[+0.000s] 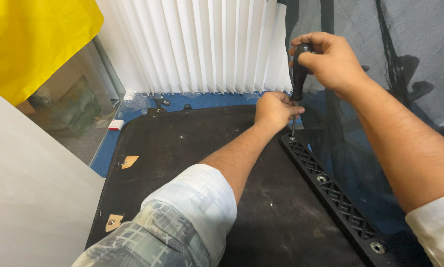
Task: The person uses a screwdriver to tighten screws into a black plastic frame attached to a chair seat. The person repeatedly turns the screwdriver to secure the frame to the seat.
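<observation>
Underneath, a black panel (182,148) lies by white blinds (197,44).

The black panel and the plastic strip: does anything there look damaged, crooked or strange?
Little stands out. The dark panel has dusty pale marks and two tan tabs at its left edge. The black lattice strip lies flat along its right edge. The right hand holds a screwdriver upright at the strip's far end; the left hand steadies its shaft.

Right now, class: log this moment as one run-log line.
right hand: grips screwdriver upright | left hand: steadies its shaft | tip: at black lattice strip end | base: dark panel
</observation>
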